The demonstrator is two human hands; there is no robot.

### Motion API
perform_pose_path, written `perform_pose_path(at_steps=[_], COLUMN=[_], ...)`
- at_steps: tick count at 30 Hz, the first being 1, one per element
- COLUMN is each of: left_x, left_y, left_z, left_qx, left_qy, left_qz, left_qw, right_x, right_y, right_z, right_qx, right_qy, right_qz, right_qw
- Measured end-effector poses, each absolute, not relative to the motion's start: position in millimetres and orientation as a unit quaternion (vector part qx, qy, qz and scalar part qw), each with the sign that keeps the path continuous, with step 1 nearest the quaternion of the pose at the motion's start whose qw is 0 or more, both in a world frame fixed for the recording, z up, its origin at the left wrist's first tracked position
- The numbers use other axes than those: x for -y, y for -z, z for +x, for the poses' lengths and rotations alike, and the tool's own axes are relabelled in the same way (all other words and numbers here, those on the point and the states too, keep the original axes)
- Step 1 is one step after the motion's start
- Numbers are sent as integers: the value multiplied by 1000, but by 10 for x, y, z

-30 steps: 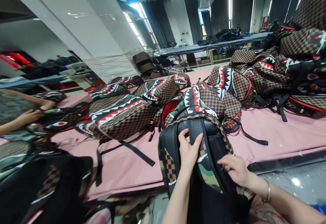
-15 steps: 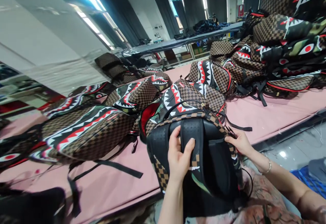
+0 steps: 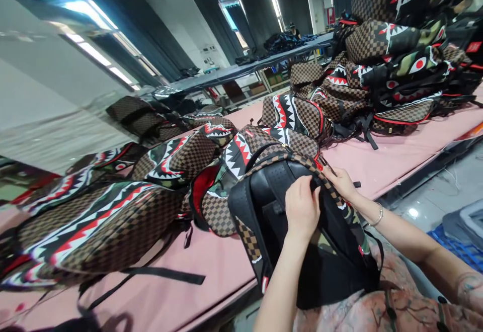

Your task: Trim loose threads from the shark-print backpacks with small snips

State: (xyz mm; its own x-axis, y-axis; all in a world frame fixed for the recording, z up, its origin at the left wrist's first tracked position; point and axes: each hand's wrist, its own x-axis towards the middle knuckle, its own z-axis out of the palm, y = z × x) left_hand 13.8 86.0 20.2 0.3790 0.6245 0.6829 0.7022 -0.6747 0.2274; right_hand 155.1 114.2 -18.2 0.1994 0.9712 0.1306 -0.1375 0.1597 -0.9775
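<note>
Leaning upright against the edge of the pink desk [image 3: 222, 264], the backpack [image 3: 317, 279] runs long from 11 to 5 o'clock, rim away from me. My right grip [image 3: 341, 183] is nearer that checkered rim, pinching its 1 o'clock side; my left grip [image 3: 302, 205] has fingertips bunched at a black strap, forearm across the back panel. Toothed bag [image 3: 241, 153] crowds 11 o'clock; big bag [image 3: 109, 226] lies at 9; stacked bags [image 3: 400, 78], 2.
</note>
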Motion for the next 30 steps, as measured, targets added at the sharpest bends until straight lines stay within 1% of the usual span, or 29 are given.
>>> perform_pose_path(at_steps=[4, 7, 10, 15, 20, 22, 26, 30], left_x=[-970, -1014, -1017, -982, -913, -886, -855, -826], left_y=[-260, -302, -316, -257, -220, -229, -250, -256], left_z=[262, 281, 288, 317, 357, 352, 258, 92], left_qx=[425, 429, 443, 459, 457, 472, 470, 450], left_qy=[317, 306, 300, 343, 394, 409, 455, 491], left_qz=[-844, -845, -841, -815, -789, -775, -756, -744], left_qw=[84, 95, 86, 88, 111, 100, 30, -44], right_x=[-1102, -1094, -1061, -974, -931, -892, -735, -571], right_y=[182, 201, 211, 202, 185, 157, 67, -39], right_z=[1570, 1567, 1568, 1566, 1623, 1692, 1845, 1892], right_qx=[444, 446, 458, 504, 538, 561, 630, 725], right_qy=[-446, -431, -412, -359, -358, -315, -136, -31], right_qz=[-455, -458, -475, -491, -484, -500, -547, -475], right_qw=[631, 637, 629, 613, 590, 580, 534, 498])
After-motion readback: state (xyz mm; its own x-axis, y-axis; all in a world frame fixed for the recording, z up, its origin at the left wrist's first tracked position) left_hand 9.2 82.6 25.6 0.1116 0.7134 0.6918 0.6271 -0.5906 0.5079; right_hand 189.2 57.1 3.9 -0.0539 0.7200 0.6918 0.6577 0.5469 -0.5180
